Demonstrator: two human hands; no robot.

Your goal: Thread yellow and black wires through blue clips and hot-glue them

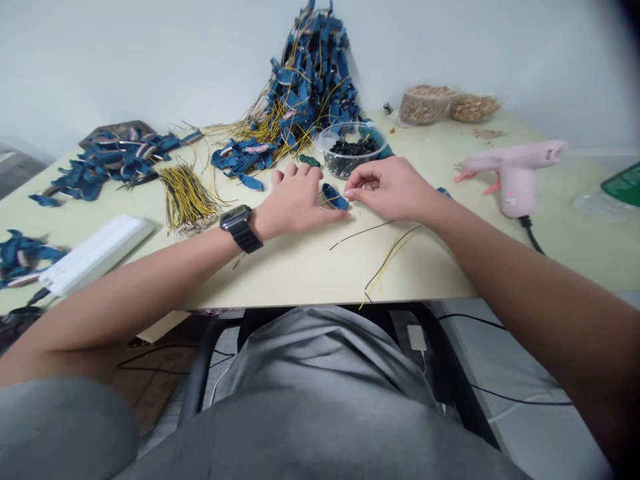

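Small dark blue flat piece (334,197) pinched at the fingers (353,194), over a pale cream worktop (310,267). Thin black and yellow wires (387,257) trailing from it. Tall heap of blue pieces with yellow leads (313,80) behind; bundle of yellow wires with silvery ends (189,197) to one side. Black beads in a clear round tub (353,150). Pale pink glue gun, orange at tip and trigger (515,170). Black wristwatch (241,227). White rectangular box (95,253).

Bright, even light; soft shadows; edges warped and blurred.
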